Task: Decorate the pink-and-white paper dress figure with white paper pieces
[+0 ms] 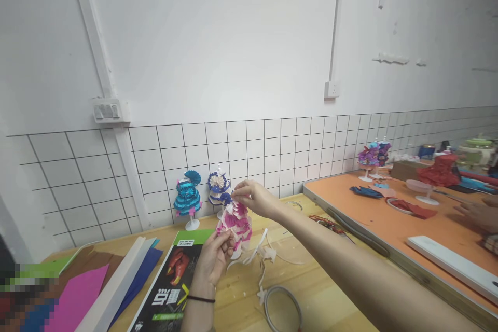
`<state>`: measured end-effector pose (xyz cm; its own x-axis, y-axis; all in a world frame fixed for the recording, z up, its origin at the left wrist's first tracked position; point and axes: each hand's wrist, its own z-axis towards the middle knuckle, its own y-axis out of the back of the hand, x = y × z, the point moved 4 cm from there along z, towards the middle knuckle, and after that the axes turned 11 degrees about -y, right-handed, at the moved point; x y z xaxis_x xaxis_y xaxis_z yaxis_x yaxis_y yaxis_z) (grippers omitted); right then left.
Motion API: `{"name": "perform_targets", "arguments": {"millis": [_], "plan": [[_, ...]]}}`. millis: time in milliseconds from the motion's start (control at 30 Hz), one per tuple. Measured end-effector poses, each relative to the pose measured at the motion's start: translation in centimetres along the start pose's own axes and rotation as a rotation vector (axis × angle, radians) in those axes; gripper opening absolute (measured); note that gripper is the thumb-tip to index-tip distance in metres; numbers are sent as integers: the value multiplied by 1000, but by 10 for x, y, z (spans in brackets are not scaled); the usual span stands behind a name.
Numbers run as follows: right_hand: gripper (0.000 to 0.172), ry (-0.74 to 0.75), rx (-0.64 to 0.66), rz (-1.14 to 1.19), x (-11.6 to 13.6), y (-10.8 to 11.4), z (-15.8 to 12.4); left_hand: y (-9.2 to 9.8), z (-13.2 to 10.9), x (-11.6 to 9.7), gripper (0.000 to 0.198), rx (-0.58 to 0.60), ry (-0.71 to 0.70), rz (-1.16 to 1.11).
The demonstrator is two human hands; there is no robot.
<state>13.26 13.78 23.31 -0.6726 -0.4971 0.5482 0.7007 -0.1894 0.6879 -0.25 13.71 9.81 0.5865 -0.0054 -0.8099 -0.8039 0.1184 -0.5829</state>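
From the head camera we see both bare hands raised over a light wooden table (311, 290), working on one thing — a small pink-and-white paper dress figure (235, 224) held in the air just above the tabletop. The left hand (216, 257), with a thin black band at the wrist, grips the figure from below, fingers curled together around its lower part. The right hand (252, 197) reaches in from the right and pinches the top of the figure, thumb and fingertips pressed together on the paper.

Under the figure lie curled white paper strips (259, 257), and nearer to us a wire ring (282, 308) rests flat on the wood. Just left of the left hand lies a dark booklet with a green top edge (173, 285), and further left a fan of coloured paper sheets (112, 285) — pink, white and blue.

Against the tiled wall behind the hands stand two finished paper dress figures on white stands: a turquoise one (187, 198) and a blue-and-white one (218, 187), the latter partly hidden by the held figure.

To the right sits an orange table (392, 223) with more paper figures, among them a purple one (369, 158) and a red one (439, 171). Another person's hand (480, 215) shows at the right edge; we cannot tell what it holds.
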Motion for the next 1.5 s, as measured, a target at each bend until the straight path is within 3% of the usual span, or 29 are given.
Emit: {"name": "perform_targets", "arguments": {"millis": [333,600,933,1300,1500], "plan": [[16,-40,56,79,-3,2,-1,3,-1,-6,36,134,73,-41],[18,-64,194,155,-8,8,-5,10,3,-10,44,73,76,-71],[20,-8,378,195,2,11,-9,7,3,-7,34,84,-9,61],[23,-28,387,180,2,11,-9,10,6,-3,40,82,53,8],[20,-8,397,164,8,10,-8,11,6,-7,38,74,5,22]]}}
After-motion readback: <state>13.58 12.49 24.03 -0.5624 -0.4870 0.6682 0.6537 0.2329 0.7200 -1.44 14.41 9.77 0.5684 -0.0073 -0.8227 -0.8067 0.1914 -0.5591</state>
